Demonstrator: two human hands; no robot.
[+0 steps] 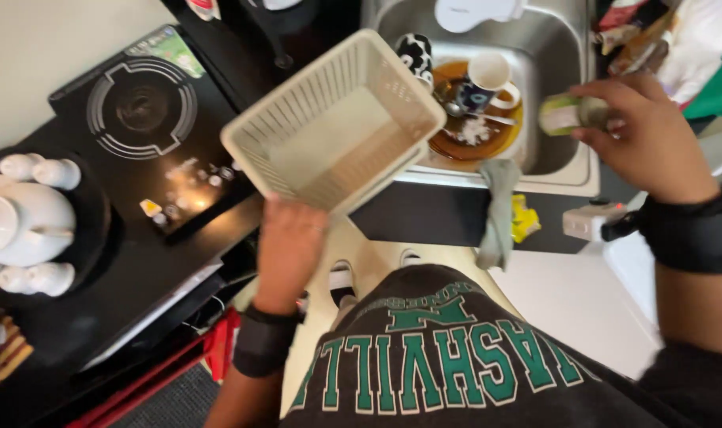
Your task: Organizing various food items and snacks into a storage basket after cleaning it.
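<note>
Over the sink's (571, 170) edge, cream basket (337, 127) tilted, open side up-left.

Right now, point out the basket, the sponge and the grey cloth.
basket (337, 131), head view, on its slatted floor.
sponge (563, 115), head view, on its pale face.
grey cloth (497, 210), head view, on its hanging middle.
</note>
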